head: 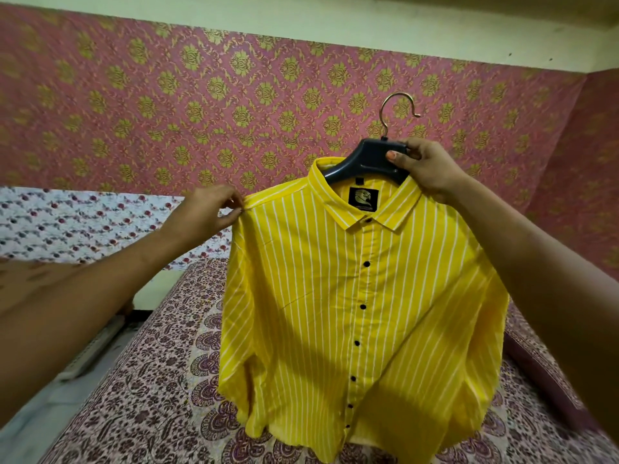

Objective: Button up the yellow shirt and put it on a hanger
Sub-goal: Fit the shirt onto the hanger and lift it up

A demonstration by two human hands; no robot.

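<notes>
Yellow shirt (318,296), buttoned down its front, hangs on a dark hanger (363,160) above a bed (157,380). The person's right hand (427,167) curls round the hanger's neck at twelve o'clock; the left hand (207,212) pinches the shoulder seam at ten o'clock, apparently squaring it. The next move looks to be seating that shoulder, then finding somewhere for the hook (398,108). White stripes run down soft, lightly creased cloth

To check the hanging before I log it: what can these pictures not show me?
1. Head view: hanger arms, hidden inside the yellow shirt and behind the right hand.
2. Head view: shirt's lower hem, partly cut off by the bottom edge.
3. Head view: collar label text, too small to read.
</notes>
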